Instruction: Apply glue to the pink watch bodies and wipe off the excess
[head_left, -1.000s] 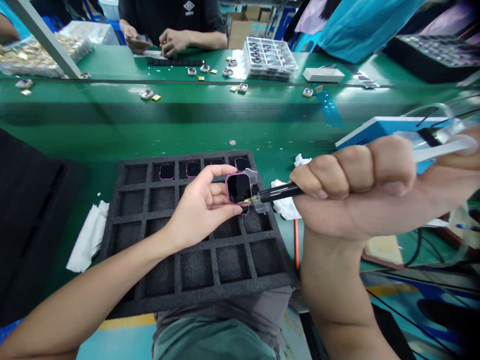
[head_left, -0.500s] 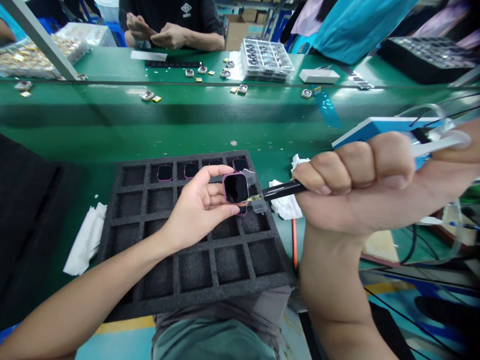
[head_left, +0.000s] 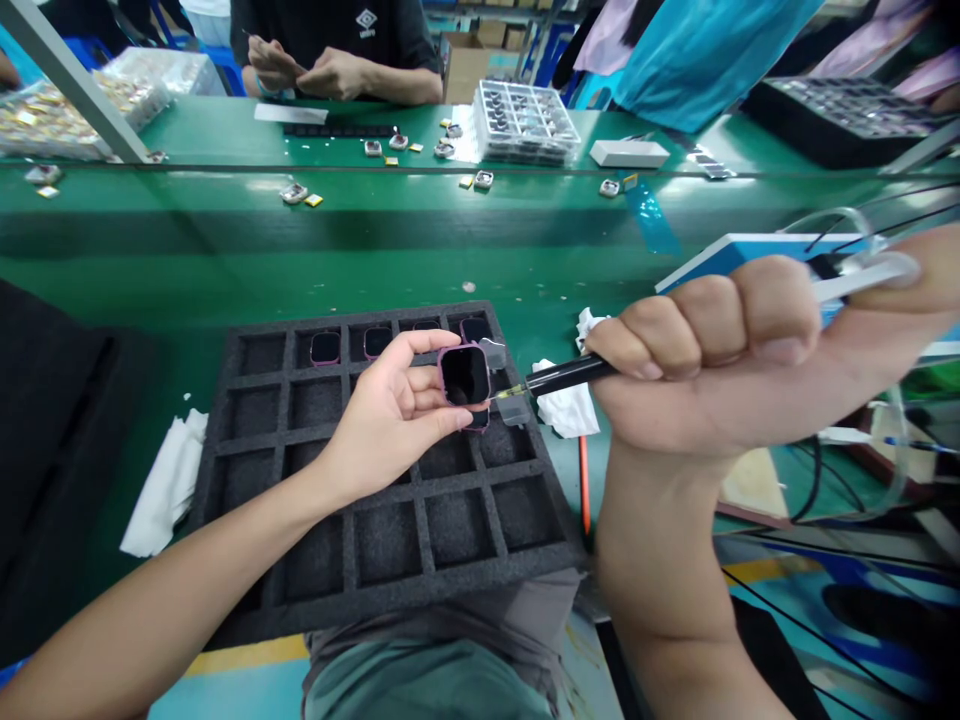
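Between the fingers and thumb of my left hand [head_left: 394,420] is a square smartwatch [head_left: 464,376] with a black screen and purple frame, tilted toward me. Wrapped in a fist, my right hand [head_left: 712,350] grips a black glue-dispensing syringe [head_left: 566,377], its thin yellowish needle at the watch's lower right edge. Whether the tip touches the frame I cannot tell. Beneath both is a black foam tray [head_left: 386,578] with square compartments. More watches, such as one at the back left [head_left: 325,348], sit in its far row; my left hand partly covers others.
Crumpled white tissues lie left [head_left: 166,485] and right [head_left: 568,405] of the tray. An orange stick [head_left: 584,485] lies by its right edge. A blue-and-white box [head_left: 697,262] with tubing stands at right. Across the green bench [head_left: 337,262], a person's hands [head_left: 330,72] work near small watch parts.
The view has shifted slightly. The needle tip has drawn a little away from the watch's lower corner toward the right. Both hands keep their holds.
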